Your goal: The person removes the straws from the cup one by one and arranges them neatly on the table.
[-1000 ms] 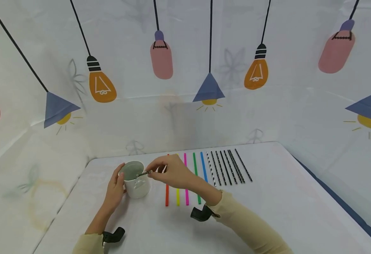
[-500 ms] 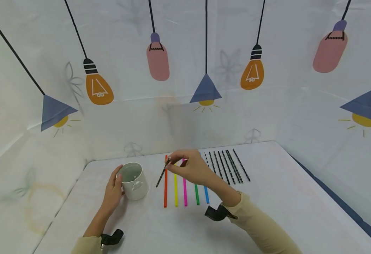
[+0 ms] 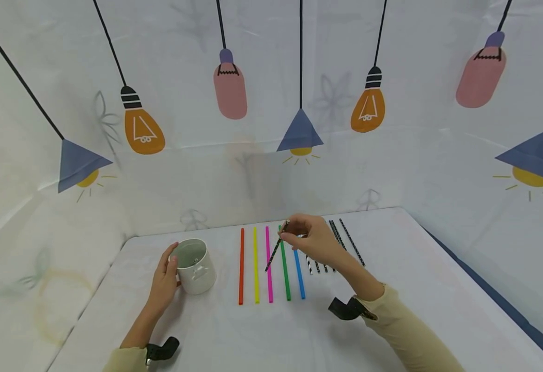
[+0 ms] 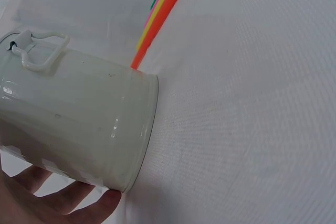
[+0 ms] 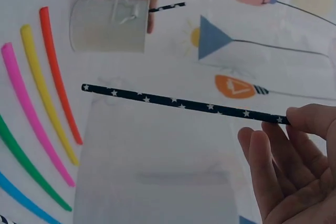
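My left hand (image 3: 161,281) holds a white mug (image 3: 199,279) by its side, fingers curled round it in the left wrist view. The mug stands upright on the table, its handle (image 4: 44,59) away from that hand. Between thumb and fingers, my right hand (image 3: 315,240) pinches one end of a black straw with white stars (image 5: 181,102). That straw hangs tilted above the pink straw (image 3: 269,281) and green straw (image 3: 286,276). In the right wrist view, another dark patterned straw (image 5: 170,7) sticks out past the mug's rim.
Red straw (image 3: 241,266), yellow straw (image 3: 256,266) and blue straw (image 3: 299,276) lie in the same row as the pink and green ones. Several black-and-white straws (image 3: 352,243) lie to their right, partly hidden by my right hand. A printed wall sheet (image 3: 262,170) rises behind the table (image 3: 252,341).
My right hand has drawn the black straw away from the mug and carried it right, over the coloured straws. My left hand stays on the mug.
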### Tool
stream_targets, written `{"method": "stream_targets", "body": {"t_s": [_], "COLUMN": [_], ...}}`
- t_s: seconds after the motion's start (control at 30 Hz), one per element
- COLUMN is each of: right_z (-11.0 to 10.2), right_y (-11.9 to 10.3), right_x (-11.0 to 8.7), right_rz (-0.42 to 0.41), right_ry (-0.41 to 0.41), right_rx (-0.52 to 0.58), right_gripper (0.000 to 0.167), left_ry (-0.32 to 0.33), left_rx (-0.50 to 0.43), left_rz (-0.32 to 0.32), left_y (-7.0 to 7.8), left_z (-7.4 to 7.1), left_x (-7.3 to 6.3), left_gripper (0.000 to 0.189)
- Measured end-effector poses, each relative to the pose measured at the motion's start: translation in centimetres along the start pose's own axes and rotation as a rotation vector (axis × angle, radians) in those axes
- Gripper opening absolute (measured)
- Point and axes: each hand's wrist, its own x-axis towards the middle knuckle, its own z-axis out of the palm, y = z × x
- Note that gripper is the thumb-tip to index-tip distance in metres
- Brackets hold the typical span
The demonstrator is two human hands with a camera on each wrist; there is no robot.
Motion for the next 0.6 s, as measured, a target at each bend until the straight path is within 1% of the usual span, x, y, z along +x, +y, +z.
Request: {"method": "stream_targets", "body": {"t_s": [0.1, 0.2, 0.33, 0.5, 0.6], "right_z": [-0.8, -1.5, -2.5, -3.9, -4.8], "right_y": [0.7, 1.4, 2.8, 4.6, 5.3], "right_x": [-0.3, -0.6, -1.0, -1.4, -1.5], "right_rz": [0.006, 0.010, 0.024, 0.078, 0.115], "right_ry": [0.009, 0.029, 0.062, 0.122, 0.162], "right_rx": [0.011, -0.010, -0.035, -0.035, -0.025], "right_gripper": [0.010, 0.012, 0.017, 0.021, 0.018], "left_ry": [-0.008, -0.010, 0.002, 0.017, 0.024], "left_rx": [-0.012, -0.021, -0.006, 0.008, 0.014], "left_rz": [-0.018, -0.015, -0.004, 0.000, 0.002], "left_y": [0.7, 0.9, 0.4, -0.5, -0.8], "left_z": [-0.1, -0.2, -0.1, 0.1, 0.2], "left_x": [-0.1, 0.0, 0.0, 0.1, 0.1], "left_gripper": [0.049, 0.049, 0.050, 0.051, 0.052]}}
